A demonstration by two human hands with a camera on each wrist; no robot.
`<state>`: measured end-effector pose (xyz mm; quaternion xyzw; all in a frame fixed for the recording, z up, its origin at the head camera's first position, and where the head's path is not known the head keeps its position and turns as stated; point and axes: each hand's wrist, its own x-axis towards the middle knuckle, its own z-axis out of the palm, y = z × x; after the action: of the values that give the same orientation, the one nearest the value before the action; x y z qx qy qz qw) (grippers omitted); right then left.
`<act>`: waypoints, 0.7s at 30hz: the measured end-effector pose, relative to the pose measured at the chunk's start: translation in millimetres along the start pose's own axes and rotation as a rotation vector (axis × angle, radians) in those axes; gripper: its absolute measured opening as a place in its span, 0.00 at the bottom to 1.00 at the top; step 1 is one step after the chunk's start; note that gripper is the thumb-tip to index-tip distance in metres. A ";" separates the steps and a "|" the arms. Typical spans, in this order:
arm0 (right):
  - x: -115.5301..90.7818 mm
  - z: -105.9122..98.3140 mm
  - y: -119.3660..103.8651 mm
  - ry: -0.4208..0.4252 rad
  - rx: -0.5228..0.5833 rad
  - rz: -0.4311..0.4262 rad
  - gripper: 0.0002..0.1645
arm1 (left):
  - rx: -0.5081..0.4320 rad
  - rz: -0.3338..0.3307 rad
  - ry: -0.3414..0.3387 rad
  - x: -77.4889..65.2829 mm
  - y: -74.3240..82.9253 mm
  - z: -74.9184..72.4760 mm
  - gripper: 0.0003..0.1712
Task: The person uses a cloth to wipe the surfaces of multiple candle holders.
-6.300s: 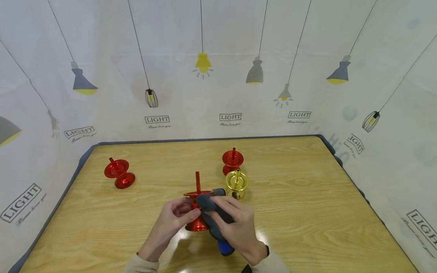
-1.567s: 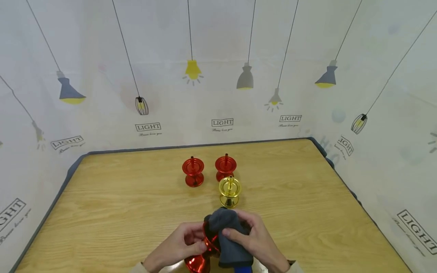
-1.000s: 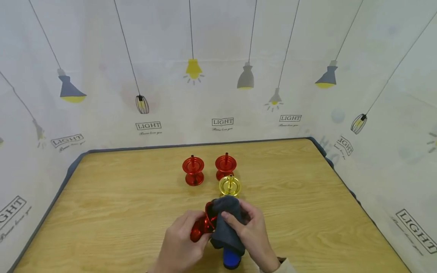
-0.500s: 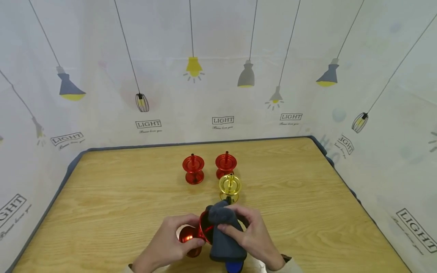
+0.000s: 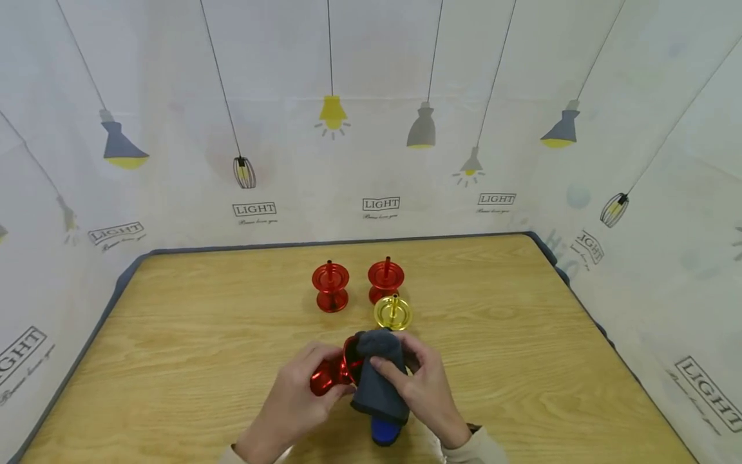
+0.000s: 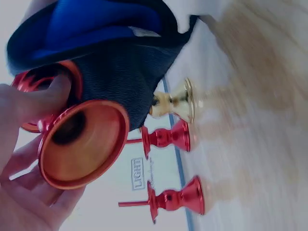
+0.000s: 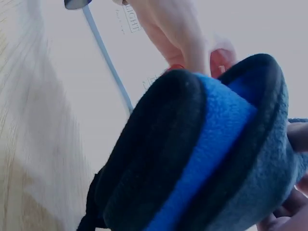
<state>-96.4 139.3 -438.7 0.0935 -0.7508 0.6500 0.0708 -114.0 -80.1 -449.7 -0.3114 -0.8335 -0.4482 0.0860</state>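
Observation:
In the head view my left hand (image 5: 295, 393) grips a shiny red candlestick (image 5: 329, 377) tipped on its side above the table, its dish turned to the right. My right hand (image 5: 429, 390) pinches a folded dark grey cloth (image 5: 377, 393) with a blue side, pressing it into the dish. The cloth hides the spike and much of the dish. Seen from the left wrist, the hollow foot of the candlestick (image 6: 84, 144) faces the camera, fingers curled around the stem. The cloth (image 7: 216, 139) fills most of the right wrist view.
Two more red candlesticks (image 5: 330, 280) (image 5: 386, 277) stand upright at the back middle of the wooden table (image 5: 174, 348). A gold candlestick (image 5: 393, 314) stands just beyond the hands, partly covered by the cloth. White printed walls (image 5: 290, 161) surround the table.
A red candlestick no longer stands at the far left, while a second red one now stands at the back middle. The held candlestick went from upright to sideways; recently both hands shifted slightly, still wiping.

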 end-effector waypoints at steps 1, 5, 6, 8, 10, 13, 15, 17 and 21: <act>0.6 1.2 0.1 0.012 0.005 0.006 0.16 | 0.066 0.032 0.049 0.2 0.3 1.9 0.30; 1.1 3.0 1.1 -0.010 -0.004 -0.047 0.17 | 0.156 0.095 0.100 -0.4 -2.9 0.5 0.29; 1.2 2.7 1.5 -0.028 -0.008 -0.070 0.17 | 0.131 0.093 0.077 -0.6 -4.4 -1.8 0.28; 1.3 1.4 2.1 -0.070 -0.018 -0.114 0.16 | 0.050 0.059 0.007 -0.6 -7.4 -7.2 0.26; 1.6 -0.3 2.6 -0.113 -0.027 -0.148 0.16 | -0.057 0.002 -0.088 1.0 -10.9 -12.8 0.24; 1.9 -2.9 3.8 -0.178 -0.030 -0.177 0.16 | -0.180 -0.073 -0.243 3.7 -16.7 -19.8 0.22; 1.5 -4.0 5.1 -0.205 -0.029 -0.178 0.16 | -0.244 -0.115 -0.324 5.1 -20.2 -22.2 0.22; 1.5 -3.9 5.7 -0.208 -0.029 -0.173 0.15 | -0.274 -0.128 -0.350 5.2 -21.6 -21.8 0.22; 1.3 -0.5 5.4 -0.124 -0.042 -0.141 0.16 | -0.087 0.014 -0.193 3.3 -16.8 -11.5 0.25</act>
<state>-98.9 140.5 -443.5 0.1847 -0.7589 0.6203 0.0719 -128.2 -94.7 -453.3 -0.3625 -0.8154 -0.4513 -0.0050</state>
